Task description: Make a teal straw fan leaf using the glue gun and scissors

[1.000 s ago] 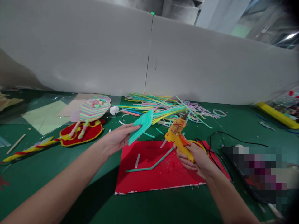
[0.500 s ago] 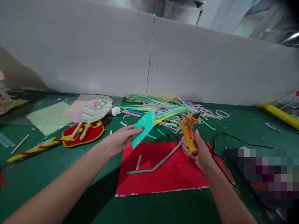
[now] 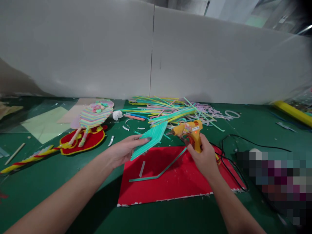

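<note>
Between thumb and fingers, my left hand (image 3: 126, 148) pinches a turquoise piece made of bent strips laid side by side (image 3: 152, 139). My right hand (image 3: 204, 157) is wrapped round a yellow hot glue gun (image 3: 188, 130), its nozzle pointing left, close to the turquoise piece's right edge. Below both hands lies a red board (image 3: 170, 185) with chipped white edges. On it rest a bent turquoise strip (image 3: 157, 177) and a short white strip (image 3: 142, 169). Something dark and pointed shows by my right fingers, too hidden to name.
Behind my hands is a pile of pastel strips (image 3: 165, 109). A striped fan-shaped craft (image 3: 96, 115) lies on a red, yellow-edged piece (image 3: 85, 148) at left. A black cord (image 3: 258, 139) curls at right. A white partition (image 3: 97, 48) closes the back of the green table (image 3: 255, 123).
The glue gun has swung from pointing up and right to pointing left, toward the turquoise piece. My left hand has lowered slightly and tilted the piece flatter.
</note>
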